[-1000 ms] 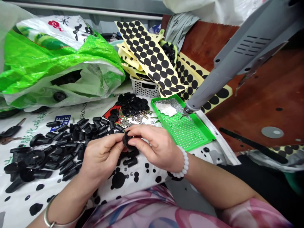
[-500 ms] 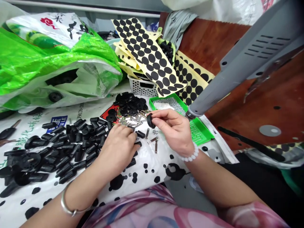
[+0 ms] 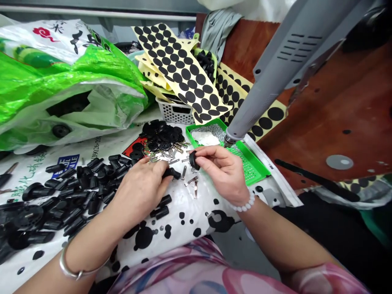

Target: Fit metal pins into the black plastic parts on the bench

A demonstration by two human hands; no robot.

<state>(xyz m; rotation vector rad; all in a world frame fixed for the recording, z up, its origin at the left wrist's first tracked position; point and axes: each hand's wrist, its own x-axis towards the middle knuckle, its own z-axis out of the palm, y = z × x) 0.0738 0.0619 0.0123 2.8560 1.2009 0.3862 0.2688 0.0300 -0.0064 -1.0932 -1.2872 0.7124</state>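
Head | left hand (image 3: 139,185) palm-down at black tube (image 3: 174,174), fingers' grip unclear | right hand (image 3: 224,173) tilted inward, fingers pinching black cap (image 3: 193,161)

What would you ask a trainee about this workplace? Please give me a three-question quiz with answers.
1. What is the right hand holding?
A. a green tray
B. a round black part
C. a grey power tool

2. True or false: small metal pieces lie between the left hand and the right hand.

3. Fill in the blank: the pale yellow sheet lying across the top of the white perforated basket carries rows of black ______.

Key: 1. B. 2. True. 3. Circles.
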